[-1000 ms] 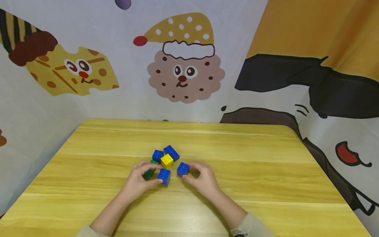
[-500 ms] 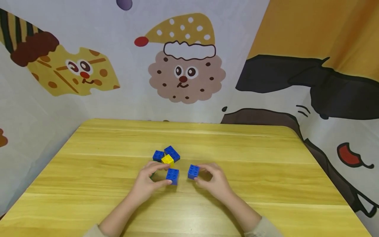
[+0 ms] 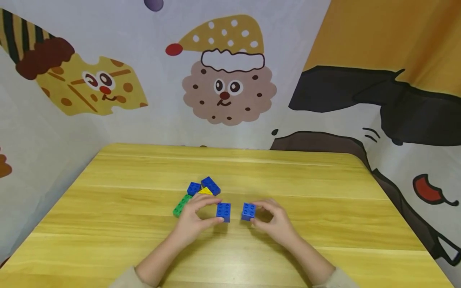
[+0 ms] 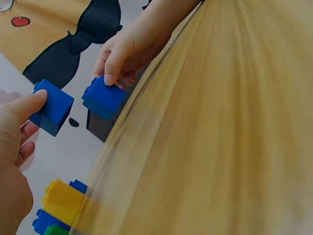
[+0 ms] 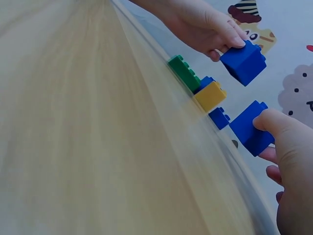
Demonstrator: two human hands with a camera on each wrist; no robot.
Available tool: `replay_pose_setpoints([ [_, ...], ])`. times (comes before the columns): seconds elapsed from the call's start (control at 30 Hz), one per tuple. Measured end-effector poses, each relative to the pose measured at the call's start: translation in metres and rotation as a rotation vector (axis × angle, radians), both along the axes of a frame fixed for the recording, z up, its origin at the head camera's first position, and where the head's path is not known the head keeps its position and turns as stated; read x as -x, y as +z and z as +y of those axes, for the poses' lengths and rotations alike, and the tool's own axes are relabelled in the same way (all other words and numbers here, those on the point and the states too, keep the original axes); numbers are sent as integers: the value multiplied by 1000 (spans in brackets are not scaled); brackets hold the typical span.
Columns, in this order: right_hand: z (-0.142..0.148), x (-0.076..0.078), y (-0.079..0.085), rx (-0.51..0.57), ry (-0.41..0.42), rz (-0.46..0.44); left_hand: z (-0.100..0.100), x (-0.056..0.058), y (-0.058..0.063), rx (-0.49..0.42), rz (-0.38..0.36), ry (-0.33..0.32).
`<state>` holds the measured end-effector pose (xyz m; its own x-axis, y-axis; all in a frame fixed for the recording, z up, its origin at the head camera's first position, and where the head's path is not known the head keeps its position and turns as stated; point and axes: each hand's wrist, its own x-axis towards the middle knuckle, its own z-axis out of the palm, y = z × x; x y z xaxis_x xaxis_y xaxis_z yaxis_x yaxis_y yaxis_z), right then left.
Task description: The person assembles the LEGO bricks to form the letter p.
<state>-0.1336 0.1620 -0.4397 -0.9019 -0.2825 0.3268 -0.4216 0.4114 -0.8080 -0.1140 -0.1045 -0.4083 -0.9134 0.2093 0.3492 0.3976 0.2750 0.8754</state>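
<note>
Between thumb and fingers my left hand (image 3: pixel 194 220) pinches a blue toy brick (image 3: pixel 223 212), studs up. Facing it, my right hand (image 3: pixel 276 221) pinches a second blue brick (image 3: pixel 249 211), also studs up. A small gap separates the two bricks; both wrist views show them held above the tabletop. Behind the left hand lie a long green brick (image 3: pixel 181 205), a yellow brick (image 3: pixel 205 191) partly hidden by the fingers, a small blue brick (image 3: pixel 194 188) and a longer blue brick (image 3: pixel 211 185). In the right wrist view the yellow brick (image 5: pixel 210 96) stands among them.
The wooden table (image 3: pixel 306 188) reaches back to a wall covering (image 3: pixel 158 132) printed with cartoon figures. The loose bricks sit grouped just left of the table's middle.
Both hands have moved to the right with their blue bricks, and the two bricks are now nearer each other than half a second ago. The green brick shows more fully again.
</note>
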Motion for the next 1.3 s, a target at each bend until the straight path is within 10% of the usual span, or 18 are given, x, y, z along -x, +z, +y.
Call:
replay_pose_setpoints([
  [1.3, 22, 2, -3, -99, 123, -77, 61, -2, 25, -81, -13, -79],
])
